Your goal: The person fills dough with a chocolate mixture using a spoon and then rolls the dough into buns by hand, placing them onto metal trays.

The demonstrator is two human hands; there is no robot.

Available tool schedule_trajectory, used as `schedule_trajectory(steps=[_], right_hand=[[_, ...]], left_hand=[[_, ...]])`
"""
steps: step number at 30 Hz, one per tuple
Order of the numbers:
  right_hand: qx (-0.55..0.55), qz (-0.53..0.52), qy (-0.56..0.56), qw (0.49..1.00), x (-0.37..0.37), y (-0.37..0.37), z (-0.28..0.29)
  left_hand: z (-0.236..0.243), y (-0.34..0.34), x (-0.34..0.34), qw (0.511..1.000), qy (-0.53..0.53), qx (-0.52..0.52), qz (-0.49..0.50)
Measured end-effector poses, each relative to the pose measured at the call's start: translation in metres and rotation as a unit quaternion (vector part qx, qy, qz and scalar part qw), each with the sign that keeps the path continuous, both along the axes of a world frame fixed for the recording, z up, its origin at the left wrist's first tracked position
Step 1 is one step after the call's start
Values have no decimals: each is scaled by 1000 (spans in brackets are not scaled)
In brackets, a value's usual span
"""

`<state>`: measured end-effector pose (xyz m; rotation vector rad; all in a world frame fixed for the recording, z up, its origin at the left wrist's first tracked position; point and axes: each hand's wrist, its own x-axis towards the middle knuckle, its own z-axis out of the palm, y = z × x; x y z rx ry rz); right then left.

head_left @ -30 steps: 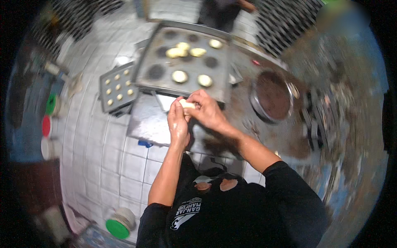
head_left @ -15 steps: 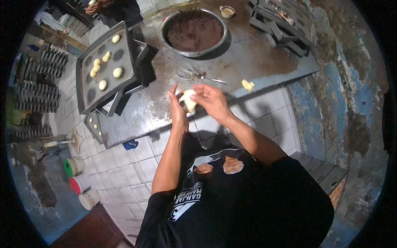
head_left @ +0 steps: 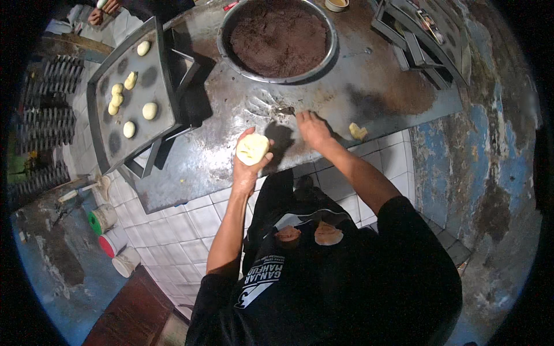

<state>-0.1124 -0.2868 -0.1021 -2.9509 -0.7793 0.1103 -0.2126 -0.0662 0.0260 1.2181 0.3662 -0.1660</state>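
My left hand [head_left: 247, 167] cups a flattened round of pale yellow dough [head_left: 253, 149], held above the near edge of the metal table, fingers curled around its sides. My right hand [head_left: 313, 130] is down at the tabletop, its fingers closed around a slim metal utensil [head_left: 291, 111] like a spoon or spatula. The hand covers most of that utensil, and dark crumbs lie around its tip. A small yellow dough scrap [head_left: 358, 131] lies to the right of my right hand. Beyond both hands stands a wide metal basin [head_left: 333, 49] filled with dark brown crumbly filling [head_left: 278, 40].
On the left, a raised baking tray [head_left: 99, 151] holds several dough balls [head_left: 149, 111]. A small cup [head_left: 336, 4] and stacked metal trays [head_left: 412, 49] sit at the far right. Another person's hands [head_left: 104, 10] show at top left. Lidded tubs [head_left: 112, 242] stand on the floor.
My right hand has left the dough and moved right and down onto the utensil. The dough now lies open and flat in my left hand. The view has shifted, bringing the basin nearer.
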Motion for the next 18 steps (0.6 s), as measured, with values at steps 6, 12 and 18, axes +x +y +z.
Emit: schedule_trajectory(steps=[6,12,18], right_hand=[[92,98,238,962,16,-3,34],[79,16,160,984,109,12,179],[-130,100,228,960,195,43,153]], left_hand=[[14,53,72,998,4,65,-12],[13,72,132,985,-54,167,1],[0,88,171,985,-31,171,-20]])
